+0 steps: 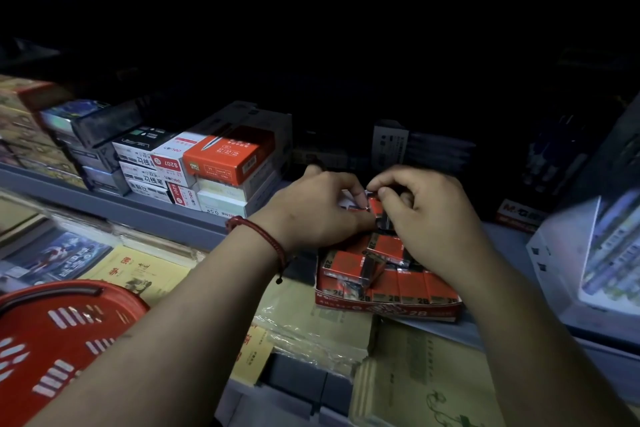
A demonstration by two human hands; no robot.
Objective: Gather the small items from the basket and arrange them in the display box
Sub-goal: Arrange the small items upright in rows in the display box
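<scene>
I am pinching a red eraser (375, 209) between the fingers of my left hand (320, 213) and right hand (429, 222) above the display box (381, 309); I should be squaring it before lowering it flat.

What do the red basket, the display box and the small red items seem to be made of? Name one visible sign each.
Red basket: probably moulded plastic, smooth, with slotted walls. Display box: likely printed cardboard, matte, thin folded walls. Small red items: glossy printed wrappers that catch light; the contents are hidden.
</scene>
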